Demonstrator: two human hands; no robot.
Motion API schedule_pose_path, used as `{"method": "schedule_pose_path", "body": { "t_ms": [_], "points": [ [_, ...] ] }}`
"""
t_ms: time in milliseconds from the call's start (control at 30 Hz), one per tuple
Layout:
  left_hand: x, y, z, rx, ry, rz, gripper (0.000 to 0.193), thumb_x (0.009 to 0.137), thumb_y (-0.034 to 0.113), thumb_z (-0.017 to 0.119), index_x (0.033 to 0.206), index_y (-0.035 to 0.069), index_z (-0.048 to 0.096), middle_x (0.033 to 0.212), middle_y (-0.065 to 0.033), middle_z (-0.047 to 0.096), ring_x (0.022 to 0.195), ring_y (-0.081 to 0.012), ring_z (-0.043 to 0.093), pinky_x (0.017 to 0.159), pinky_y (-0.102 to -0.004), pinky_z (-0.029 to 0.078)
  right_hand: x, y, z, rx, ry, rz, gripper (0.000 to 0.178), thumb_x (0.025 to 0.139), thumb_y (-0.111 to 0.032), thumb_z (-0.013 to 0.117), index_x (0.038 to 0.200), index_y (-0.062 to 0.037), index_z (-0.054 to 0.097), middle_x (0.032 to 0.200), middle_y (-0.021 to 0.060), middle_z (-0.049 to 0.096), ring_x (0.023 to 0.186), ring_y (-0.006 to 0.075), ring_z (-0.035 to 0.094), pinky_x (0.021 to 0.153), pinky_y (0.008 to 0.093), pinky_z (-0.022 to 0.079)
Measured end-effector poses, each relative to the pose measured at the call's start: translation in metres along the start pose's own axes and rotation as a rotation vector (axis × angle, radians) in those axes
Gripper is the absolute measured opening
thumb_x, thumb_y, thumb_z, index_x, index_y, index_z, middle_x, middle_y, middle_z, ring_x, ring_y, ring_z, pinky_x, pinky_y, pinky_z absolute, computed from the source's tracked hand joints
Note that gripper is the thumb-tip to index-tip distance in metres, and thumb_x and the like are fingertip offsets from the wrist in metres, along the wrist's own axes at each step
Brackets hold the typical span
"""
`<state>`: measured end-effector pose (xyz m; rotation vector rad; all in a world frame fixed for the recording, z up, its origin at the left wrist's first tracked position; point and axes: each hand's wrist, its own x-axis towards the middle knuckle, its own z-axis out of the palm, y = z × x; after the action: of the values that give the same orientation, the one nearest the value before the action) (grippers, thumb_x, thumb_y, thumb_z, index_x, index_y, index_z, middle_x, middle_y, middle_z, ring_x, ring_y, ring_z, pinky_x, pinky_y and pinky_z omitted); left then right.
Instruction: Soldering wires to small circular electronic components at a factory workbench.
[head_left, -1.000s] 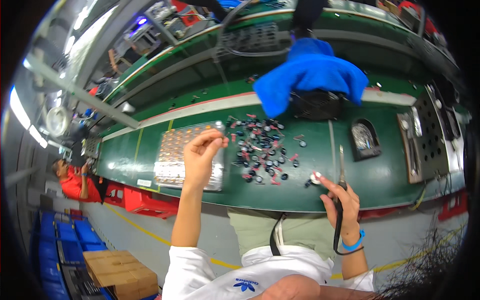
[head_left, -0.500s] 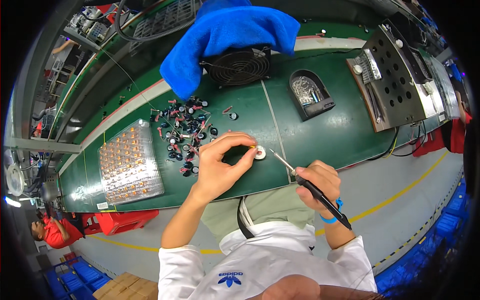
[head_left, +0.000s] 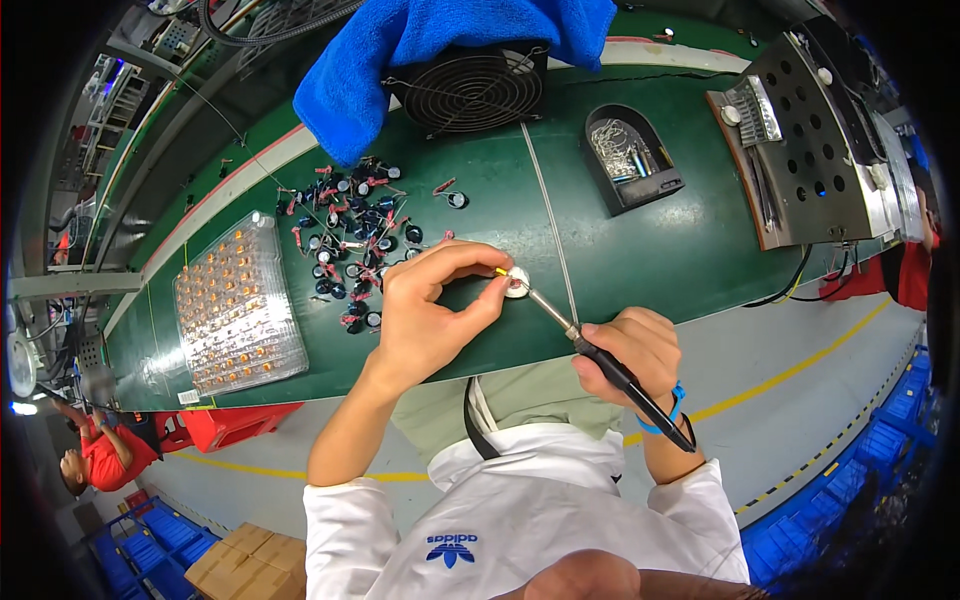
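Thumb and index finger of my left hand (head_left: 425, 310) pinch a small round white part (head_left: 518, 286), held low over the green bench. A tiny yellow piece shows at the fingertips; its kind is too small to make out. My right hand (head_left: 635, 355) is closed round the black handle of a soldering iron (head_left: 618, 375). The iron's metal tip points up and left and meets the white part, or is very close to it. Left of my left hand lies a loose pile of black cylindrical components (head_left: 355, 225) with wire leads and pinkish-red bits.
At the left sits a clear plastic tray (head_left: 240, 315) filled with small orange-centred parts. A black fan (head_left: 470, 95) stands at the back under a blue towel (head_left: 345, 95). Further right are a black bin (head_left: 632, 195) of metal pieces and a perforated metal unit (head_left: 800, 140). Another person (head_left: 108, 455) is far left.
The soldering iron's tip has moved left onto or right beside the round white part; before, a gap separated them. The whole view has shifted slightly. My left hand keeps its pinch.
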<state>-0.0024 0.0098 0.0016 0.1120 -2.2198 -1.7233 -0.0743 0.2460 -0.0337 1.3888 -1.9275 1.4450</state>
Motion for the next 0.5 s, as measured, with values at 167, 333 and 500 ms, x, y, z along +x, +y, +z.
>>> {"method": "schedule_pose_path", "body": {
  "t_ms": [167,333,500],
  "points": [
    [0.0002,0.0036,-0.0029,0.058,-0.076,-0.026,0.025,0.086,-0.011,0.075,0.111,-0.008,0.071,0.109,-0.0155,0.075,0.100,-0.0219,0.076,0.094,-0.0314,0.060,0.0015,-0.0013,-0.0015,0.012,-0.023,0.013,0.033,0.076,-0.012,0.088,0.102,0.0002,0.072,0.075,0.0067,0.072,0.054,0.0190,0.057,0.048,0.0297,0.041],
    [0.0006,0.0011,-0.0019,0.078,-0.070,-0.007,0.025,0.086,-0.011,0.075,0.110,-0.008,0.071,0.109,-0.0153,0.075,0.099,-0.0217,0.076,0.093,-0.0310,0.060,0.0022,-0.0014,-0.0030,-0.004,-0.034,0.006,0.032,0.076,-0.012,0.088,0.101,0.0005,0.073,0.074,0.0060,0.072,0.053,0.0190,0.057,0.048,0.0297,0.041],
    [0.0004,0.0013,-0.0019,0.075,-0.067,0.014,0.026,0.085,-0.011,0.075,0.111,-0.008,0.071,0.109,-0.0156,0.075,0.099,-0.0216,0.076,0.092,-0.0311,0.061,0.0011,-0.0004,-0.0032,0.025,-0.015,0.008,0.031,0.076,-0.011,0.087,0.101,0.0014,0.073,0.073,0.0078,0.071,0.053,0.0200,0.057,0.048,0.0302,0.042]
  ]
}}
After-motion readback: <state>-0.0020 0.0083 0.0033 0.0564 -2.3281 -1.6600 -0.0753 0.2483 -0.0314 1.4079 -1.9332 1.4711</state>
